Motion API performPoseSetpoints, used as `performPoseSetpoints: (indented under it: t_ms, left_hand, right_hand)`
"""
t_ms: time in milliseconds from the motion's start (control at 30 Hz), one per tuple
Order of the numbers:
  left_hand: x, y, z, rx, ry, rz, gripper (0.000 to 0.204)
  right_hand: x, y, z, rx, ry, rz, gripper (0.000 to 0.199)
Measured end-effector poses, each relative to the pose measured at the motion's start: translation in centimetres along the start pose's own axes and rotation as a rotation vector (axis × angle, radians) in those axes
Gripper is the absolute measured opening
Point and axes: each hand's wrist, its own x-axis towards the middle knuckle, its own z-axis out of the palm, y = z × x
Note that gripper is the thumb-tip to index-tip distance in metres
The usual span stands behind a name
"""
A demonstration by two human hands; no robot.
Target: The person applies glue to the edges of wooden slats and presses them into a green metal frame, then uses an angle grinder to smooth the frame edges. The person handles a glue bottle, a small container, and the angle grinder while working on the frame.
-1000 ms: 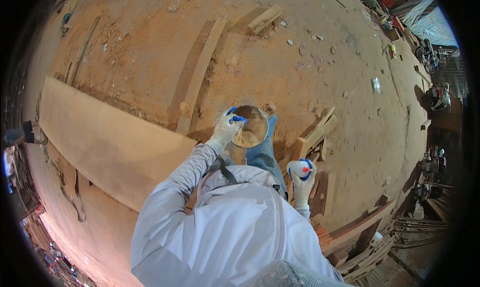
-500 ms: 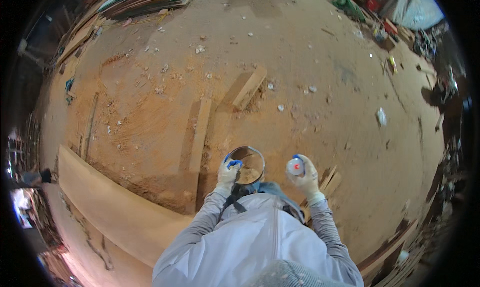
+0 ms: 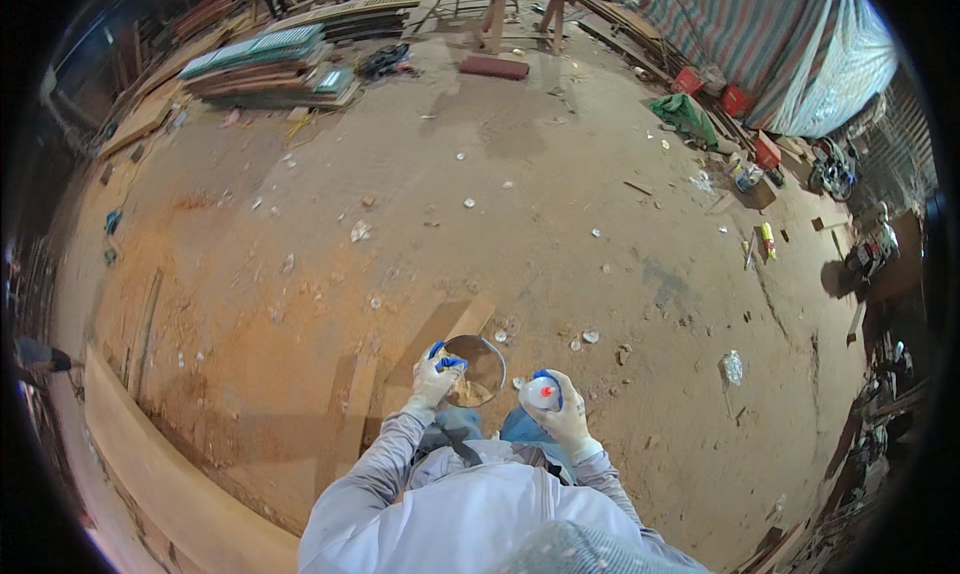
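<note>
My left hand [image 3: 434, 382], in a pale glove with blue fingertips, is closed on the rim of a round open bucket [image 3: 497, 359] in front of my body. Tan, powdery-looking material lies inside it. To the right, my right hand [image 3: 568, 414], gloved the same way, is wrapped round a white bottle [image 3: 540, 394] with a red tip, seen from above. The bottle and the bucket are a short way apart. Part of the bucket's near left side is hidden by my left hand.
Wooden boards [image 3: 358, 399] lie on the dirt floor just ahead and left. A long wide plank [image 3: 170, 454] runs along the lower left. Stacked boards [image 3: 270, 59] stand far left, a wooden trestle [image 3: 525, 14] far ahead. Striped sheeting [image 3: 740, 44] hangs far right.
The view has tilted up, bringing the trestle and sheeting into sight. My hands, still holding the bucket and bottle, appear lower and further left, and the bottle is nearer the bucket.
</note>
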Motion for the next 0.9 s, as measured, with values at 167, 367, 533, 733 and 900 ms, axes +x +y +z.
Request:
performPoseSetpoints:
  t_ms: [167,367,533,733,900]
  left_hand:
    - [16.8,8.4,8.4,-0.016,-0.184,0.001,0.072]
    - [35.0,16.0,23.7,-0.042,-0.251,-0.137,0.076]
    - [45.3,22.3,31.9,-0.049,-0.119,-0.149,0.068]
    - [58.5,28.5,36.7,0.007,-0.052,-0.097,0.061]
    - [74.1,37.0,40.6,0.203,0.144,-0.064,0.062]
  right_hand:
    - [12.8,3.2,-7.4,0.051,0.191,0.158,0.064]
    - [29.8,13.0,-18.3,0.098,0.406,0.158,0.064]
    - [48.6,13.5,-28.0,0.032,0.299,0.155,0.065]
    - [72.5,13.6,-34.0,-0.056,0.097,-0.057,0.064]
    - [92.3,20.4,-34.3,0.310,0.101,-0.102,0.064]
